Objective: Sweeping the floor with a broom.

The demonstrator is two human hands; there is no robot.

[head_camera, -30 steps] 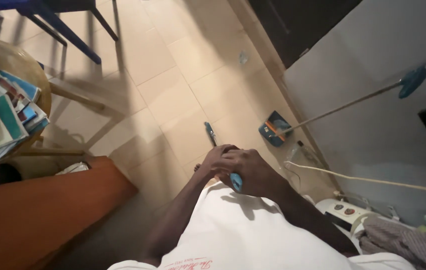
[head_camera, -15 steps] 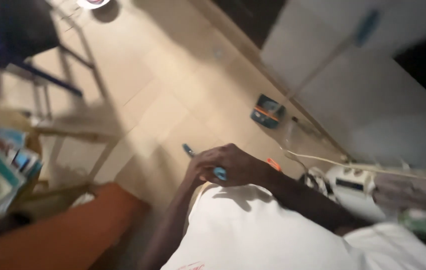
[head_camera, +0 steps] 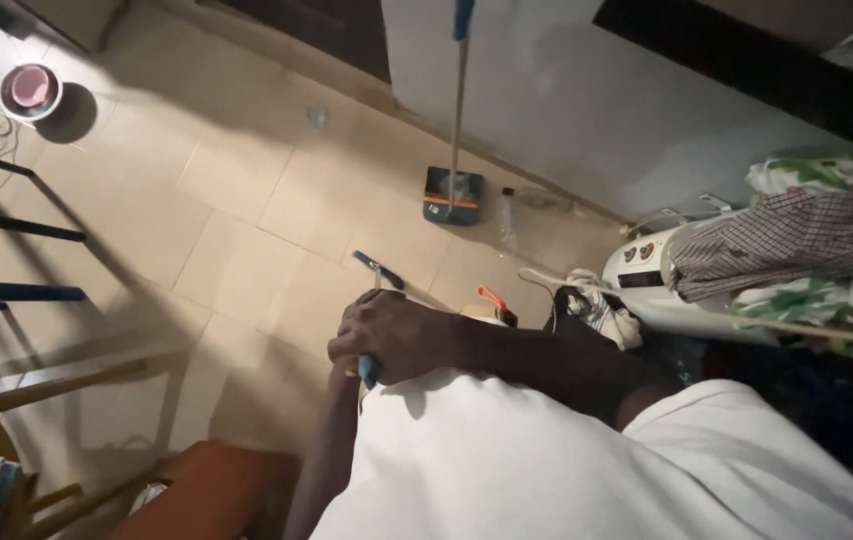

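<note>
1. Right hand (head_camera: 402, 335) is clenched round a blue-handled tool (head_camera: 369, 371), held tight vs the white shirt (head_camera: 507, 460) at belly height. Only the blue butt end shows below the fist, and a thin bit w/ a dark tip (head_camera: 379, 270) pokes out above it. Can't tell what kind of tool it is.
2. Left hand: forearm (head_camera: 332, 450) runs up under the right hand, but the left fingers are hidden by the fist, so can't tell if they grip or hang loose.
3. Risk: if both hands pull on the tool and the grip slips, the tip could jab the shirt or the hidden left fingers. Cause: hands stacked close, no clear view of the working end.
4. Risk: a drop. The tool is over the tiled floor (head_camera: 247, 200) w/ nothing under it to catch it, and it may roll towards the dustpan (head_camera: 452, 195), which sits beyond the tool by the wall.
5. Risk: snag. An orange-handled item (head_camera: 492, 298) and a crumpled cloth (head_camera: 597, 305) lie just right of the tool, near the right forearm; a swing of the elbow could knock them.
6. Light is dim, so small parts are hard to see.
</note>
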